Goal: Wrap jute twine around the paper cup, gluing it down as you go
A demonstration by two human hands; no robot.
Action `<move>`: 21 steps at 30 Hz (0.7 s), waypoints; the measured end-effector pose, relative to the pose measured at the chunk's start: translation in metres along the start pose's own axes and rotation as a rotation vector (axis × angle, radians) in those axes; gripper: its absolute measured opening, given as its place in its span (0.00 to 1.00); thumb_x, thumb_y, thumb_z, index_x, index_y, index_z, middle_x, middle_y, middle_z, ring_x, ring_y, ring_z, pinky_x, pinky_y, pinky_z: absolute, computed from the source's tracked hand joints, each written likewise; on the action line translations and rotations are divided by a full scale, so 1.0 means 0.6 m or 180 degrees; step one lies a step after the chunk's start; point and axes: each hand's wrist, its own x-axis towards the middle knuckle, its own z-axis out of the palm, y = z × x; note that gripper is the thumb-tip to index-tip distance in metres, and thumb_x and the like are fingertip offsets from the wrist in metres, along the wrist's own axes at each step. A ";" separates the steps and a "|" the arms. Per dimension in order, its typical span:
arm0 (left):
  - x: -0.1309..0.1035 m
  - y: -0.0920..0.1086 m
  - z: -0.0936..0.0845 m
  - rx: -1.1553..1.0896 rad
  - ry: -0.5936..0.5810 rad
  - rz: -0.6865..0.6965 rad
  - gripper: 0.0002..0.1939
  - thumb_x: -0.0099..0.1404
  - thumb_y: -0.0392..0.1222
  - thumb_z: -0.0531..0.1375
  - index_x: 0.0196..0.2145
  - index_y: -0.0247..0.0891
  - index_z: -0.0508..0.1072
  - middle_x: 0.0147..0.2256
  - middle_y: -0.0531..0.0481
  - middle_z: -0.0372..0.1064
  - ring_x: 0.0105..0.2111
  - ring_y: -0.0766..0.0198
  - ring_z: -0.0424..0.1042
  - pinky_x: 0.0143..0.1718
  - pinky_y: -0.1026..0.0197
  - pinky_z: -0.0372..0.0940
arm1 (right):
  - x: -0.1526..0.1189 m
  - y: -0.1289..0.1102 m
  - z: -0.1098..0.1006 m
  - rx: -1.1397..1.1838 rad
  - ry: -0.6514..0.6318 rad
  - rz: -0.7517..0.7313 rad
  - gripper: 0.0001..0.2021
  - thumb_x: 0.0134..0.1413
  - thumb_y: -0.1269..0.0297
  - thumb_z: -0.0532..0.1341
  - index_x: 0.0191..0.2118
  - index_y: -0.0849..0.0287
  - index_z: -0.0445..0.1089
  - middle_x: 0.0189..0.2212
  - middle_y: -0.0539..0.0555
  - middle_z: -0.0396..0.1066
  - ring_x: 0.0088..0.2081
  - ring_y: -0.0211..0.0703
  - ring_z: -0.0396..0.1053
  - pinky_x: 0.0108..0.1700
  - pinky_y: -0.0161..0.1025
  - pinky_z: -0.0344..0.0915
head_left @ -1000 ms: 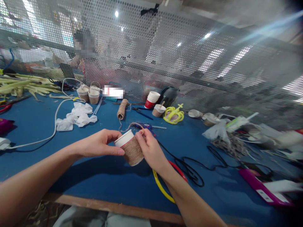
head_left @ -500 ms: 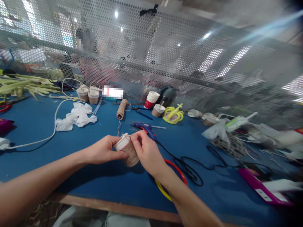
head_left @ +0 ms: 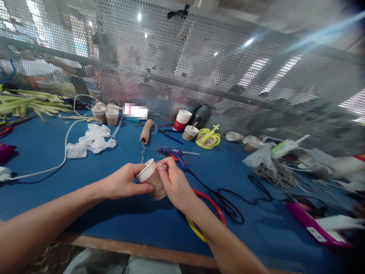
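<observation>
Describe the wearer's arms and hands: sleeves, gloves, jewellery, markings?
Both forearms are bare up to the frame edge, no sleeves in view. The left hand and right hand wear no gloves. No watch, bracelet or ring shows on either side, and no tattoos, tape or other markings are visible. Fingernails look short and unpainted.

rough twine-wrapped paper cup (head_left: 154,182), matt blue tabletop (head_left: 114,213)

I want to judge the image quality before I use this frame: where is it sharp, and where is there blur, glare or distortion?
Head view: the middle is sharp, with the left hand, right hand and twine-wrapped cup clear; the right side smears, so the white plastic bag and pink item are blurred; ceiling lights glare through the perforated metal screen; the blue table bends toward the edges; the corners darken.
</observation>
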 end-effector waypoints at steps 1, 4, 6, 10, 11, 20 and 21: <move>0.000 0.001 0.000 -0.0049 0.0013 -0.0009 0.15 0.53 0.41 0.59 0.38 0.30 0.69 0.32 0.50 0.68 0.31 0.64 0.65 0.36 0.64 0.62 | 0.000 0.000 0.001 -0.0065 0.0027 -0.0034 0.07 0.57 0.62 0.45 0.32 0.57 0.55 0.27 0.53 0.64 0.28 0.40 0.63 0.30 0.38 0.59; 0.001 0.003 0.001 -0.0275 0.0084 -0.0049 0.13 0.53 0.40 0.59 0.36 0.31 0.68 0.30 0.51 0.68 0.30 0.65 0.65 0.34 0.65 0.61 | 0.000 -0.003 0.005 -0.0347 0.0085 -0.0102 0.07 0.56 0.62 0.45 0.32 0.57 0.55 0.30 0.55 0.64 0.30 0.42 0.63 0.33 0.40 0.60; 0.003 0.004 0.001 -0.0526 0.0080 -0.0080 0.11 0.53 0.40 0.58 0.34 0.31 0.67 0.29 0.51 0.67 0.30 0.65 0.65 0.33 0.64 0.61 | 0.000 -0.005 0.007 -0.0499 0.0070 -0.0134 0.06 0.55 0.63 0.46 0.32 0.57 0.55 0.32 0.57 0.64 0.32 0.44 0.63 0.34 0.41 0.60; 0.008 0.003 -0.007 -0.0762 0.0447 -0.0091 0.10 0.56 0.43 0.56 0.31 0.32 0.66 0.27 0.52 0.65 0.28 0.68 0.63 0.32 0.65 0.59 | 0.000 -0.005 0.004 -0.0471 0.0080 -0.0078 0.06 0.56 0.62 0.46 0.32 0.57 0.55 0.31 0.55 0.63 0.31 0.43 0.62 0.34 0.41 0.59; 0.009 0.002 -0.011 -0.0720 0.0704 -0.0087 0.10 0.56 0.44 0.55 0.29 0.32 0.66 0.26 0.53 0.64 0.27 0.68 0.63 0.31 0.66 0.59 | 0.001 -0.004 0.002 -0.0353 0.0081 -0.0016 0.07 0.56 0.61 0.46 0.32 0.57 0.55 0.29 0.54 0.62 0.30 0.42 0.62 0.33 0.40 0.59; 0.016 -0.013 -0.038 -0.0624 0.1687 -0.0129 0.23 0.61 0.51 0.48 0.14 0.36 0.60 0.13 0.55 0.56 0.17 0.71 0.55 0.23 0.66 0.52 | 0.012 -0.005 -0.005 0.2468 -0.0345 0.1465 0.11 0.48 0.55 0.55 0.28 0.58 0.57 0.21 0.45 0.58 0.25 0.35 0.59 0.29 0.34 0.57; 0.017 -0.015 -0.038 -0.0588 0.1658 -0.0163 0.26 0.62 0.53 0.46 0.12 0.36 0.58 0.12 0.55 0.55 0.16 0.70 0.55 0.22 0.65 0.52 | 0.012 -0.005 -0.005 0.2669 -0.0389 0.1550 0.12 0.47 0.55 0.56 0.28 0.58 0.57 0.22 0.45 0.58 0.25 0.35 0.59 0.29 0.34 0.57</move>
